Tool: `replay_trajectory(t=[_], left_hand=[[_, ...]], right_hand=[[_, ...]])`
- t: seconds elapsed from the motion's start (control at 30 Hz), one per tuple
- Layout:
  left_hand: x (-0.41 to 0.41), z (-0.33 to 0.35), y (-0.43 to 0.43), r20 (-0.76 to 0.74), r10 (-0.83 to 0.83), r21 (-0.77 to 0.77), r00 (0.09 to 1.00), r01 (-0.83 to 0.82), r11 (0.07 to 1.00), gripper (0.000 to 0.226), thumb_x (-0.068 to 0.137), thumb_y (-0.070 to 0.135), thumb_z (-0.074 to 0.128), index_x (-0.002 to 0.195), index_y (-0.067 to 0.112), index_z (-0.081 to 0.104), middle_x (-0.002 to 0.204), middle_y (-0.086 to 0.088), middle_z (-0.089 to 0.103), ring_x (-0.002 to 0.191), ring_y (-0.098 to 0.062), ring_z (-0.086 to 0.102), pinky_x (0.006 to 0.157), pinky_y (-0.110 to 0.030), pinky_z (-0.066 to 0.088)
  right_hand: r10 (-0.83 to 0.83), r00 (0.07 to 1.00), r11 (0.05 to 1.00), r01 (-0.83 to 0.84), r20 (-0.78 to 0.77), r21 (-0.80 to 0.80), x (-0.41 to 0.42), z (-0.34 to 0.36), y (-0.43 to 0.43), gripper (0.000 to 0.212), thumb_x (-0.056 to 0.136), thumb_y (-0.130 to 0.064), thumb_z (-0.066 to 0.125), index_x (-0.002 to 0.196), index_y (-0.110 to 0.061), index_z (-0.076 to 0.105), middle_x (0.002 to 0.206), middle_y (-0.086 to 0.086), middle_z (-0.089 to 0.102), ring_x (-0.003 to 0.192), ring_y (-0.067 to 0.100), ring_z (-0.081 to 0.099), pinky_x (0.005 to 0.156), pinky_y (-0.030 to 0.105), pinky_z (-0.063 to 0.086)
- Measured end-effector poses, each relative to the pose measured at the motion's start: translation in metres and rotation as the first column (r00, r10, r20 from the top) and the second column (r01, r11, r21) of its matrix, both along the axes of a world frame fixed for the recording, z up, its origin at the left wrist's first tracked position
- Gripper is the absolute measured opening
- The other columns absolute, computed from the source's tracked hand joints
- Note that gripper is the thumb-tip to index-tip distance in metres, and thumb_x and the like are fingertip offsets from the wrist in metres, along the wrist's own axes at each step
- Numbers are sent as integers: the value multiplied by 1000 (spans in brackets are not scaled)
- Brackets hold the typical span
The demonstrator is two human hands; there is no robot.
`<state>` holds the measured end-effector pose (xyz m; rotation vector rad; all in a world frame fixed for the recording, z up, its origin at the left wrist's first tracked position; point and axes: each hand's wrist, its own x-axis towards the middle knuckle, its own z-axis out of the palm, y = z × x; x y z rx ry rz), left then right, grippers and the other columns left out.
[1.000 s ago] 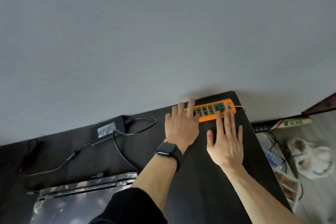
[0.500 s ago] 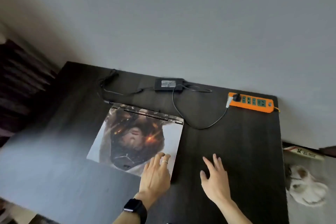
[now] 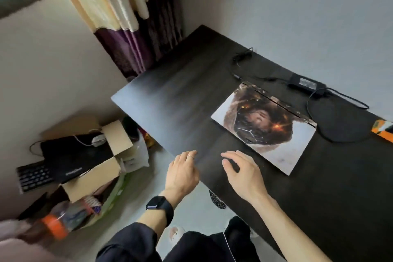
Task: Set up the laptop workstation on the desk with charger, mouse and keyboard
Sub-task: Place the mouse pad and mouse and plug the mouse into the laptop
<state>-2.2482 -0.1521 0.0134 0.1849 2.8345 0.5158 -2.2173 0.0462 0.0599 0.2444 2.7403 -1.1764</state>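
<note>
A closed laptop [image 3: 263, 127] with a picture on its lid lies on the dark desk [image 3: 180, 95]. Behind it sits the black charger brick [image 3: 306, 83], its cable [image 3: 338, 100] looping toward the orange power strip [image 3: 382, 132] at the right edge. On the floor to the left, a black keyboard [image 3: 34, 175] sticks out of a cardboard box [image 3: 95, 173], and a small white mouse [image 3: 98, 140] lies on a black pad in that box. My left hand [image 3: 182, 171] and my right hand [image 3: 244, 173] hover empty over the desk's front edge, fingers loosely bent.
A curtain [image 3: 127, 17] hangs in the corner behind the desk's left end. Bags and a bottle with an orange band [image 3: 55, 226] crowd the floor beside the box. My legs in dark trousers [image 3: 191, 247] are below the desk edge.
The view has swung left from the power strip to the desk's left end and the floor box. Both hands left the strip and pulled back to the desk's front edge.
</note>
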Motion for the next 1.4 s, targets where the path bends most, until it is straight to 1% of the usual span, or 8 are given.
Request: replay_trajectory(t=[0.23, 0.4, 0.53, 0.8, 0.97, 1.13, 1.27, 1.4], left_hand=[[51, 21, -194, -75, 320, 25, 944, -319, 947, 55, 89, 29, 47, 143, 21, 43, 132, -5, 59, 115, -28, 56, 95, -39, 46], [90, 24, -298, -40, 619, 75, 785, -615, 785, 50, 89, 29, 51, 139, 20, 47, 128, -5, 61, 114, -27, 57, 94, -40, 48], [105, 12, -326, 24, 719, 115, 694, -717, 688, 47, 89, 30, 51, 135, 22, 49, 127, -3, 61, 114, -25, 57, 94, -40, 48], [73, -13, -390, 139, 809, 66, 572, -820, 568, 44, 91, 26, 50, 135, 22, 49, 130, -2, 59, 119, -24, 54, 96, -37, 46], [39, -26, -425, 200, 832, -13, 518, -847, 531, 44, 93, 28, 48, 136, 23, 49, 131, -1, 59, 119, -23, 55, 97, -37, 45], [5, -50, -474, 283, 859, -31, 427, -891, 453, 44, 91, 30, 49, 135, 25, 49, 134, 0, 57, 118, -22, 57, 97, -39, 47], [-7, -70, -512, 325, 862, -41, 390, -904, 425, 45, 89, 28, 48, 134, 25, 50, 132, -2, 58, 119, -23, 56, 98, -40, 47], [-27, -108, -566, 386, 853, -30, 351, -919, 392, 43, 91, 27, 51, 134, 23, 49, 130, -3, 59, 110, -21, 59, 94, -35, 48]], right_hand=[[319, 947, 948, -319, -30, -1, -6, 20, -179, 25, 98, -30, 60, 120, -29, 71, 125, -14, 66, 127, 11, 48, 104, 14, 28], [537, 843, 842, -538, -24, -43, -12, 36, -285, 26, 98, -34, 56, 123, -34, 67, 121, -24, 60, 124, 2, 46, 102, 16, 30], [626, 778, 779, -624, 44, -59, -25, 26, -318, 29, 100, -37, 53, 128, -36, 62, 122, -28, 54, 124, 0, 43, 99, 16, 28], [721, 666, 688, -721, 193, -84, -87, -29, -395, 34, 101, -37, 52, 134, -33, 58, 130, -20, 56, 129, 8, 45, 98, 19, 29], [719, 642, 685, -719, 265, -120, -136, -55, -436, 32, 100, -36, 53, 131, -32, 58, 129, -15, 60, 125, 11, 49, 96, 23, 34], [737, 549, 630, -769, 394, -109, -178, -94, -484, 41, 100, -42, 50, 139, -29, 49, 132, -11, 58, 123, 13, 50, 97, 30, 44], [704, 519, 637, -763, 485, -108, -192, -123, -511, 46, 100, -46, 49, 142, -29, 45, 134, -11, 57, 123, 12, 51, 100, 34, 46], [638, 519, 704, -692, 568, -159, -212, -161, -551, 50, 99, -45, 50, 145, -26, 42, 136, -6, 58, 122, 14, 56, 99, 34, 49]])
